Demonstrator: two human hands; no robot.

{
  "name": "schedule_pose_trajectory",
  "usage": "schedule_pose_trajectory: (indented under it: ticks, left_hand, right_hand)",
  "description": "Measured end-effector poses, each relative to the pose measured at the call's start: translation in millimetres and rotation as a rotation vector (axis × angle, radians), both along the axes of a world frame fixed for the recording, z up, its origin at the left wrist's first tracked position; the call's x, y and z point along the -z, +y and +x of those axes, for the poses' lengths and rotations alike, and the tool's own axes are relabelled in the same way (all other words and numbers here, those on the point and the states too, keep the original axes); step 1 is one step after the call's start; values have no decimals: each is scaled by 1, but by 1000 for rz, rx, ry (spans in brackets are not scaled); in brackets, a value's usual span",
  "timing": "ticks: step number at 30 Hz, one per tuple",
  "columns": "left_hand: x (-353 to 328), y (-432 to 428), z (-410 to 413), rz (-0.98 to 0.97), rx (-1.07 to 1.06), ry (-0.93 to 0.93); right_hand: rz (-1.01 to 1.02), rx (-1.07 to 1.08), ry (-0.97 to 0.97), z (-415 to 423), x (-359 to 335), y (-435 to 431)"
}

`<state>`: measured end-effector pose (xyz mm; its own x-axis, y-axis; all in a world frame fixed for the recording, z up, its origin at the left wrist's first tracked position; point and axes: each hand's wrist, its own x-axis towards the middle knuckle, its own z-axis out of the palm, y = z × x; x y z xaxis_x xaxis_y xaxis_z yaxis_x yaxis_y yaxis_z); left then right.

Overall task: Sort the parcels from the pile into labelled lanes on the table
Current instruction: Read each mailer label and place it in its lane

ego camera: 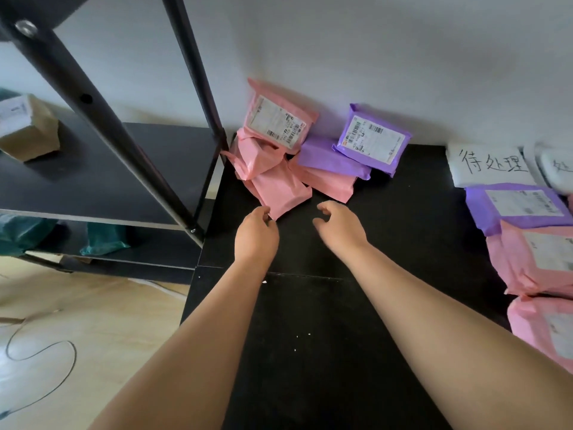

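Left hand (255,234): fingers pinch the flat pink plastic mailer (280,190) at its corner.
Right hand (338,226): fingers loosely curled, empty.
Overlapping plastic parcels (508,262): cut off, 3 o'clock.

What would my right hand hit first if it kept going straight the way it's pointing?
Probably the pink parcel lying under the purple parcel. The right hand points toward its near edge, though depth is unclear.

Black table (387,212), pile of pink and purple parcels (310,150), white handwritten label (490,166), parcel row (524,259) at right.
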<state>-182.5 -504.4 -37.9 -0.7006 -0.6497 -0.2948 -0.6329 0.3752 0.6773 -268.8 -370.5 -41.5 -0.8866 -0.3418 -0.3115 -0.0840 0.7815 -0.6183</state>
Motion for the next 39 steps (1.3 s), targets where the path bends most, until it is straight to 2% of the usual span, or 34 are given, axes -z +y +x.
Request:
schedule_pose_trajectory:
  ticks: [10, 14, 22, 27, 34, 39]
  left_hand:
    - [45, -36, -43, 164, 108, -103]
    - [46, -34, -39, 155, 141, -123]
    - [44, -15, -17, 330, -17, -76]
    - [34, 10, 9, 365, -65, -40]
    - [8, 47, 51, 313, -71, 25]
    - [-14, 89, 94, 210, -98, 111]
  right_hand:
    - [194, -117, -37, -51, 27, -71]
    - [246, -134, -88, -47, 33, -71]
    - [236, -96, -70, -21, 39, -44]
    - [261, -57, -65, 6, 36, -19]
    - [183, 21, 20, 50, 11, 28]
    - [24, 101, 28, 92, -6, 76]
